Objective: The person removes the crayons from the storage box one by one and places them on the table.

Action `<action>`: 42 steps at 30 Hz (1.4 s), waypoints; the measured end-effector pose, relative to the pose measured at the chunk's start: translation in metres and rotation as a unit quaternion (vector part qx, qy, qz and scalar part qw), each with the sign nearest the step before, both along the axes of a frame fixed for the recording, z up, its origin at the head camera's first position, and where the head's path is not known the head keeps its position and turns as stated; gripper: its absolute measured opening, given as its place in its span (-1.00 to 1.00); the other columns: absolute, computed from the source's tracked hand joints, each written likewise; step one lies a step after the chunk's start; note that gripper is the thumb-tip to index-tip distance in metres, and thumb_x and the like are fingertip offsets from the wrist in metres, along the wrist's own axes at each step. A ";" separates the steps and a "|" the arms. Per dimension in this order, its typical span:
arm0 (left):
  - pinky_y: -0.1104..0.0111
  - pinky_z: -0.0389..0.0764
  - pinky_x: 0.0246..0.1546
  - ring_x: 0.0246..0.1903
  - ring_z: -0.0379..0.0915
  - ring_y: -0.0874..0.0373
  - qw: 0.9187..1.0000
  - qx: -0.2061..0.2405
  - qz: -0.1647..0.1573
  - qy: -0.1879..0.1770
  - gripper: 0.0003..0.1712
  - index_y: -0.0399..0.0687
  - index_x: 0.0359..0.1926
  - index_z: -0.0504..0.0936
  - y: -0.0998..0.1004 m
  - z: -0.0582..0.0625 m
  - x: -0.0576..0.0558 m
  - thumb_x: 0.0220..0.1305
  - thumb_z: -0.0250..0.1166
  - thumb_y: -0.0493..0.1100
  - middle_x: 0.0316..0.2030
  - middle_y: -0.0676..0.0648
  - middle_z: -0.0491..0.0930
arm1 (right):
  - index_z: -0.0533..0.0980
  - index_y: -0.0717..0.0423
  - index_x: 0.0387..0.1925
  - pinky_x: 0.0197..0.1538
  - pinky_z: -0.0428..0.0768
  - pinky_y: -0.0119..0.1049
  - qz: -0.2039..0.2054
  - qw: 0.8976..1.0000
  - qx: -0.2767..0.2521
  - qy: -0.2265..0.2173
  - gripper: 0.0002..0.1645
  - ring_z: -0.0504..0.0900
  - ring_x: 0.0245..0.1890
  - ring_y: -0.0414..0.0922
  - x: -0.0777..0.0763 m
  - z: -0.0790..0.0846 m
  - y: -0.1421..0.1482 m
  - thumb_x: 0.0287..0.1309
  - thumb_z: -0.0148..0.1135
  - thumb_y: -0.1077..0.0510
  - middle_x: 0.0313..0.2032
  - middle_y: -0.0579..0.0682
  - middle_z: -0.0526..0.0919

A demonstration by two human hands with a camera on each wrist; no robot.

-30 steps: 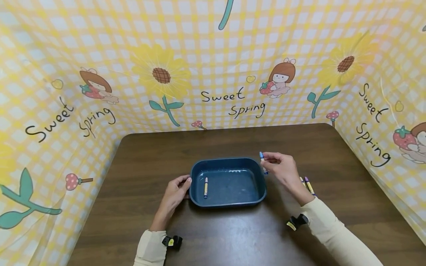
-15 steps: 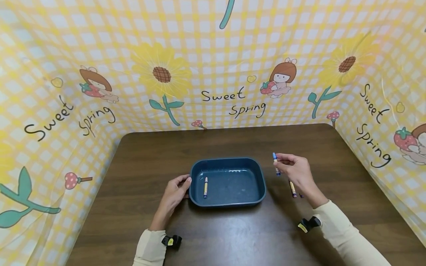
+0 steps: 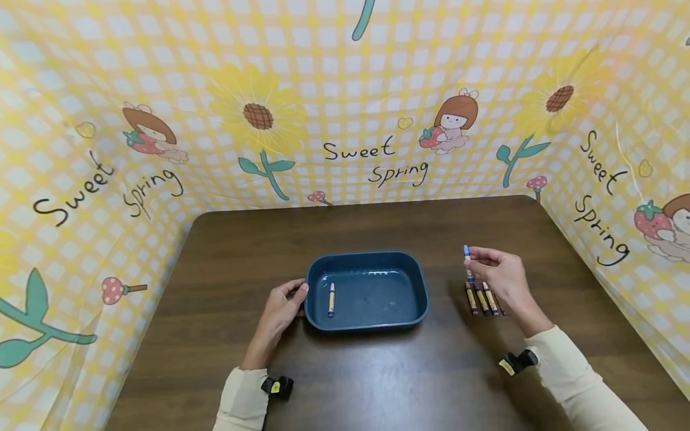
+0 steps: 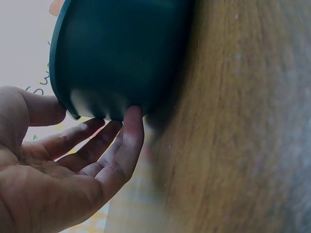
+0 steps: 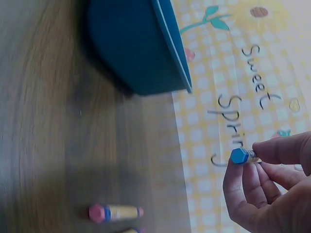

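Observation:
In the head view, my right hand (image 3: 504, 278) pinches a blue-tipped crayon (image 3: 467, 254) between thumb and fingers, held upright above the table, right of the dark blue basin (image 3: 366, 326). The right wrist view shows the blue crayon's flat end (image 5: 239, 156) facing the camera. My left hand (image 3: 281, 305) holds the basin's left end; in the left wrist view, the thumb is at the rim and the fingertips (image 4: 133, 116) press the outer wall. Inside the basin, toward its left, lies one pale-tipped crayon (image 3: 331, 300). Several crayons (image 3: 472, 299) lie side by side beneath my right hand, which partly hides one.
A brown wooden table (image 3: 377, 383) bears everything. Checked yellow-and-white cloth (image 3: 372, 96) with flower prints walls off the back and both sides. In the right wrist view, a red-ended crayon (image 5: 119, 213) lies on the table near the bottom edge.
My right hand has moved right, away from the basin, carrying the blue crayon. More of the crayons on the table now show beside it. The left hand and basin stay nearly still.

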State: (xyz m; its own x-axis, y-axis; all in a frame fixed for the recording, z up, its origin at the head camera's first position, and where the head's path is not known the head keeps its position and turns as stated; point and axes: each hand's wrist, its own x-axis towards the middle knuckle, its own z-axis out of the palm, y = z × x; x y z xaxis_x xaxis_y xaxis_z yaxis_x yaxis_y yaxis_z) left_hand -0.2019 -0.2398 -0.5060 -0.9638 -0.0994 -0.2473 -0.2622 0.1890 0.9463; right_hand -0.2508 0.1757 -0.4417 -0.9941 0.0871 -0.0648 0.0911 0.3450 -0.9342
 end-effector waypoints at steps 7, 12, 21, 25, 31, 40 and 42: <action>0.33 0.65 -0.34 -0.24 0.53 0.05 1.000 -0.005 0.000 0.005 -0.56 -0.21 0.16 0.43 -0.001 0.002 -0.001 0.34 0.09 -0.08 -0.02 -0.27 0.52 | 0.51 0.28 0.02 -0.40 0.61 -0.48 -0.023 0.999 0.017 0.019 -0.38 0.63 -0.47 -0.42 -0.002 0.003 0.022 -0.02 0.38 -0.03 -0.46 -0.44 0.64; 0.33 0.65 -0.34 -0.23 0.53 0.03 1.000 -0.007 -0.001 0.004 -0.55 -0.20 0.16 0.43 -0.002 0.003 -0.001 0.34 0.09 -0.07 -0.01 -0.27 0.52 | 0.48 0.33 0.04 -0.37 0.62 -0.49 -0.029 0.999 -0.009 0.017 -0.40 0.66 -0.43 -0.39 -0.003 0.003 0.035 0.00 0.37 0.06 -0.44 -0.40 0.66; 0.35 0.65 -0.32 -0.24 0.52 0.05 1.000 -0.015 -0.006 0.000 -0.53 -0.19 0.18 0.42 -0.003 0.004 -0.002 0.35 0.08 -0.04 -0.01 -0.26 0.51 | 0.38 0.42 0.12 -0.33 0.62 -0.49 -0.024 1.000 -0.001 -0.011 -0.35 0.64 -0.43 -0.42 0.000 0.002 0.053 0.06 0.32 0.13 -0.46 -0.47 0.64; 0.34 0.65 -0.32 -0.27 0.51 0.08 1.000 -0.019 -0.006 0.004 -0.54 -0.18 0.17 0.42 -0.004 0.006 -0.003 0.34 0.09 -0.04 -0.02 -0.26 0.52 | 0.38 0.42 0.12 -0.34 0.62 -0.48 -0.026 0.999 0.019 -0.019 -0.31 0.63 -0.44 -0.43 0.001 -0.003 0.059 0.06 0.32 0.06 -0.48 -0.51 0.61; 0.36 0.64 -0.31 -0.25 0.53 0.10 1.000 -0.012 -0.013 0.004 -0.51 -0.19 0.18 0.41 -0.003 0.007 -0.003 0.34 0.08 -0.01 0.01 -0.27 0.51 | 0.41 0.39 0.11 -0.34 0.62 -0.46 -0.024 0.997 0.068 -0.030 -0.37 0.61 -0.44 -0.46 0.004 -0.014 0.068 0.09 0.29 0.06 -0.52 -0.57 0.55; 0.38 0.64 -0.33 -0.23 0.51 0.09 1.000 -0.020 -0.006 -0.004 -0.53 -0.16 0.18 0.42 -0.002 0.004 -0.001 0.34 0.09 -0.03 0.01 -0.23 0.52 | 0.39 0.40 0.12 -0.32 0.64 -0.45 -0.010 0.995 0.075 -0.064 -0.41 0.61 -0.44 -0.44 0.004 -0.031 0.077 0.12 0.26 0.14 -0.51 -0.52 0.55; 0.37 0.65 -0.32 -0.23 0.51 0.09 1.000 -0.020 -0.005 -0.009 -0.53 -0.14 0.18 0.42 -0.001 0.003 -0.001 0.34 0.08 -0.02 0.01 -0.22 0.52 | 0.39 0.42 0.11 -0.33 0.64 -0.44 -0.009 0.995 0.077 -0.065 -0.42 0.61 -0.45 -0.45 0.005 -0.034 0.079 0.12 0.25 0.16 -0.50 -0.51 0.56</action>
